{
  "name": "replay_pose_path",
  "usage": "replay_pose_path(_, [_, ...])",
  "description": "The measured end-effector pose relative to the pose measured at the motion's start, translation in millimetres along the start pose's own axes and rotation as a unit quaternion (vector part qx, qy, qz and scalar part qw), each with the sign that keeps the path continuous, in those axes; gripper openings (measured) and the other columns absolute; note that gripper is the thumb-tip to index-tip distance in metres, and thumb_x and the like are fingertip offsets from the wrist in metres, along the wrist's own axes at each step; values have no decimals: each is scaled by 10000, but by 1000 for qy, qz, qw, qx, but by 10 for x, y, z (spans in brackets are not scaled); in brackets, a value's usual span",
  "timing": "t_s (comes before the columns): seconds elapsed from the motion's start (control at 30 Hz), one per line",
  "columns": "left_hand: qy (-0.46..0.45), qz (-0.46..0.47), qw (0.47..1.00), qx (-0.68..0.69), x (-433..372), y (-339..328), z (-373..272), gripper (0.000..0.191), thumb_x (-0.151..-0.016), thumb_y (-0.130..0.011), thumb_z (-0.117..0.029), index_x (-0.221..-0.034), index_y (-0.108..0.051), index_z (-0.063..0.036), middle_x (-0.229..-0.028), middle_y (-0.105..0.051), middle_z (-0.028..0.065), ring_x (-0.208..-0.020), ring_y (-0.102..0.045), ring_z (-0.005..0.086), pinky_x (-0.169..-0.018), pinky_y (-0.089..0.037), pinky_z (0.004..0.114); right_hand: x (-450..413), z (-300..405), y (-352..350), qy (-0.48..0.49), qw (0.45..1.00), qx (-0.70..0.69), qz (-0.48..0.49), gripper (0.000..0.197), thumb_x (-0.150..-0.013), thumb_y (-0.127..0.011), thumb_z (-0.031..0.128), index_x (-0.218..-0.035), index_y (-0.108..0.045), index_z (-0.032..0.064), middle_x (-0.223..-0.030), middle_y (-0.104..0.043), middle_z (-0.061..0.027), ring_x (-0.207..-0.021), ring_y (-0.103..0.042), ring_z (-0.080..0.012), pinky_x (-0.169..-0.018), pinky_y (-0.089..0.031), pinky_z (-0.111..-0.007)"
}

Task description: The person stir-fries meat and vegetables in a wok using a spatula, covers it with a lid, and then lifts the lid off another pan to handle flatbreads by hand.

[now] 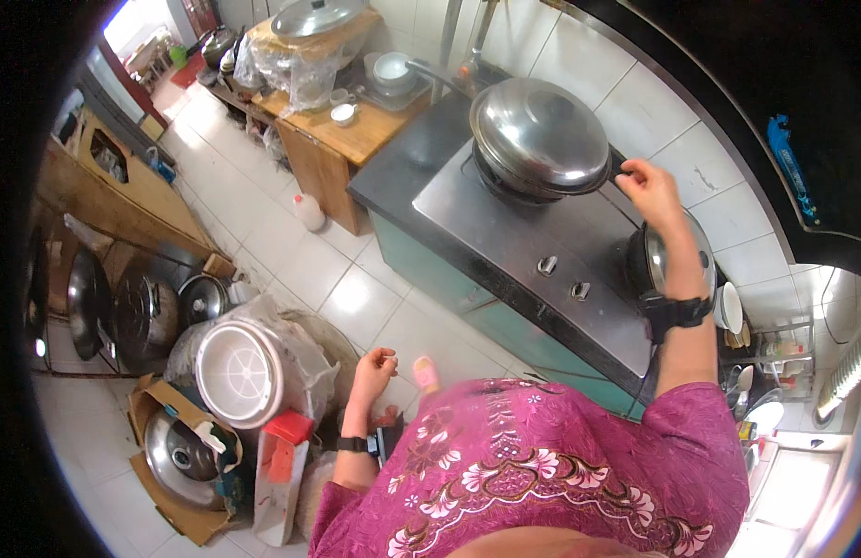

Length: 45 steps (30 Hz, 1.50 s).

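A wok (514, 188) with a domed stainless steel lid (535, 132) sits on the far burner of the gas stove (486, 216). Its long handle (441, 77) points to the upper left. At the wok's right side is my right hand (647, 188), fingers curled close to a dark side handle; whether they grip it is unclear. Below that forearm, a second lidded pan (657, 258) stands partly hidden on the other burner. My left hand (375, 373) hangs over the floor, fingers loosely bent, with nothing seen in it.
Two control knobs (548, 265) face me. A wooden table (319, 122) with bowls (394, 70) stands beyond the counter. On the floor are a plastic jug (309, 213), a white strainer basket (235, 373) and a cardboard box (193, 530). A dark range hood (737, 104) overhangs the right.
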State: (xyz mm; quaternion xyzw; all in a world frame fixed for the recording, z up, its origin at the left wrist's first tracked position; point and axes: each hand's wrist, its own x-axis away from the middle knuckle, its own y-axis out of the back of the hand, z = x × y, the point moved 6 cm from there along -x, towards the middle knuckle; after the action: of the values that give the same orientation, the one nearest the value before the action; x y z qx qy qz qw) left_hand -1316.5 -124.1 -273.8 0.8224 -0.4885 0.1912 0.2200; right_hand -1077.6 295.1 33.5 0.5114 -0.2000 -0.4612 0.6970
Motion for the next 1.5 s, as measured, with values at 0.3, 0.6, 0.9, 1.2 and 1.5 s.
replay_pose_path(0.3, [22,-9,995,93,-358,473,-293,204,-870,-542,-164,-1025,-581,-37,-835,-631,49,-711,-613,132,-604,-457,245,-755,61,217,-31,983,-133,121,198,-796,-626,171,-892,-619,-2,-640,-564,-11,-491,-496,-71,-441,-404,-233])
replay_pose_path(0.6, [-29,12,975,218,-963,329,-1691,252,-866,-584,-186,-1038,-563,-3,-851,-610,67,-737,-598,149,-645,-478,257,-1279,252,-655,97,988,116,-28,352,-815,-577,277,-1020,-585,-10,-969,-618,-202,-963,-578,-345,-835,-455,-424])
replay_pose_path(0.9, [-129,110,965,200,-1540,488,-2873,202,-885,-554,-177,-1029,-576,-37,-880,-610,70,-727,-601,148,-641,-488,261,-1329,579,-399,41,991,126,22,385,-782,-602,308,-967,-604,-30,-958,-612,-241,-896,-588,-369,-790,-470,-436])
replay_pose_path(1.2, [-153,166,917,329,-2779,-8,-4026,336,-840,-647,-237,-1034,-525,8,-913,-596,82,-733,-606,170,-617,-498,262,-1299,629,-404,-49,990,91,94,418,-729,-632,273,-988,-599,-54,-945,-619,-245,-896,-599,-363,-784,-473,-408])
replay_pose_path(1.5, [-151,168,915,335,-3301,-112,-4245,189,-824,-660,-200,-819,-550,-46,-700,-587,41,-585,-580,142,-499,-473,239,-1231,681,-403,-86,990,115,9,344,-731,-609,219,-929,-602,-62,-902,-618,-242,-859,-597,-377,-766,-478,-422])
